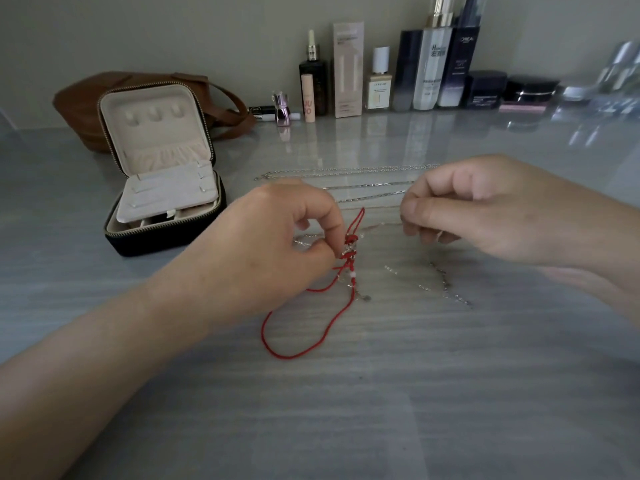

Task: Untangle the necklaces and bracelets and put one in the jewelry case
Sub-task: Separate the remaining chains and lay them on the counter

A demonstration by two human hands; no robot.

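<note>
A red cord bracelet (304,344) loops across the middle of the grey table, its knotted part caught up with a thin chain. My left hand (277,244) pinches that knot between thumb and forefinger. My right hand (485,209) pinches the thin chain (377,225), which runs taut from the knot to its fingers. Two long silver necklaces (346,173) lie stretched out just behind my hands. Another fine chain (446,289) trails on the table below my right hand. The black jewelry case (166,233) stands open at the left, beige inside, lid upright.
A brown leather bag (86,98) sits behind the case. Along the back wall stands a row of cosmetic bottles, boxes and jars (415,77). Clear containers (620,74) are at the far right. The table's front half lies bare under my forearms.
</note>
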